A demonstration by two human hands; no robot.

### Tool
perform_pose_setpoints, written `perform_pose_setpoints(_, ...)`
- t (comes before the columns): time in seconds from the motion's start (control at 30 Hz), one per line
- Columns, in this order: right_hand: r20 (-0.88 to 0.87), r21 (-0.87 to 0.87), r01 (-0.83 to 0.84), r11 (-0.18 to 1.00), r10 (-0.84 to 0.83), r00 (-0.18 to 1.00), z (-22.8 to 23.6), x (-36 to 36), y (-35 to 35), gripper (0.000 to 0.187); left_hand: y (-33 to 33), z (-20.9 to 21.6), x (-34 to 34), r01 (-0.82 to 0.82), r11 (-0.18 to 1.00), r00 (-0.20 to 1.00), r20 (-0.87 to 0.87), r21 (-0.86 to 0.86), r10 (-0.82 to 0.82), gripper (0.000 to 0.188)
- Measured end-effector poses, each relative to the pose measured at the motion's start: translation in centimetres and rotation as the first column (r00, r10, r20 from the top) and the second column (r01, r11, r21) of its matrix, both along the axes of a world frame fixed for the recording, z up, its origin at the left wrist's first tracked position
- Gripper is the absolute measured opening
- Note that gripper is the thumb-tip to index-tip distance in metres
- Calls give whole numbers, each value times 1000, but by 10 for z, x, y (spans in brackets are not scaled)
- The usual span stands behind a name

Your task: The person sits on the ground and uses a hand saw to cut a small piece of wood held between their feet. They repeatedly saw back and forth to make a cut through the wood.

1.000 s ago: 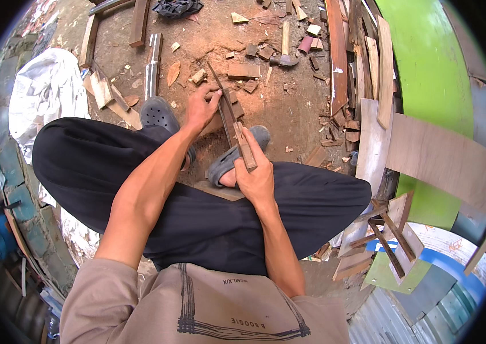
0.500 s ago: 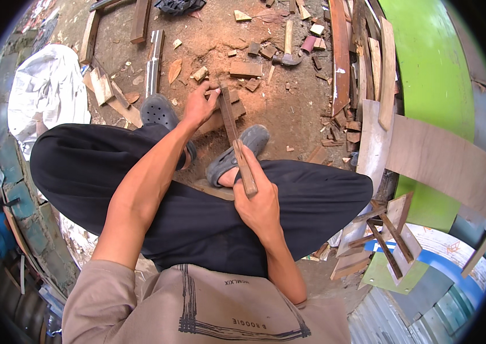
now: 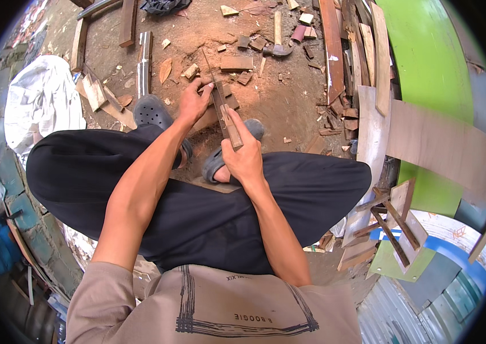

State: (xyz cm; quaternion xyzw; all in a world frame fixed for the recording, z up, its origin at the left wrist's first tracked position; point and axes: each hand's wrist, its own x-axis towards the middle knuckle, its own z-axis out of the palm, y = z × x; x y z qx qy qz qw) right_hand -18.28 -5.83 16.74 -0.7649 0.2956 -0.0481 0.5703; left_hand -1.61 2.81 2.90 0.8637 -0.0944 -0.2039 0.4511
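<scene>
Wooden strip [image 3: 227, 117] lies at upper centre of the frame, the right hand [image 3: 246, 160] clenched around its near end, the left hand [image 3: 194, 102] pressing the far end. Fingers could get pinched if it slips.

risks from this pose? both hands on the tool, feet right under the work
1. The left hand pins the small wood piece right beside the long narrow tool; a slip could catch the fingers.
2. Feet in open grey clogs sit close under the work; a dropped tool may hit them.
3. The right hand has its grip at the handle's far end, so control of the tip looks limited.
</scene>
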Motion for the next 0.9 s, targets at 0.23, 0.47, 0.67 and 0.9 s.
perform_pose_setpoints(0.23, -88, 113, -17, 994, 27, 996, 85, -70, 14, 68, 11, -13, 0, -2, 1000, 995, 103, -5, 3, 30)
perform_pose_setpoints(0.47, -22, 117, -9, 993, 11, 1000, 3, -9, -7, 64, 9, -22, 2, 14, 998, 998, 63, -54, -11, 30)
perform_pose_setpoints(0.67, -70, 94, -48, 994, 55, 996, 6, -1, -2, 68, 16, -21, 4, 14, 995, 999, 33, -95, -11, 24)
perform_pose_setpoints(0.9, -59, 76, -85, 993, 90, 994, 75, -85, -4, 76, 13, -11, 1, 38, 998, 999, -33, -53, -40, 26)
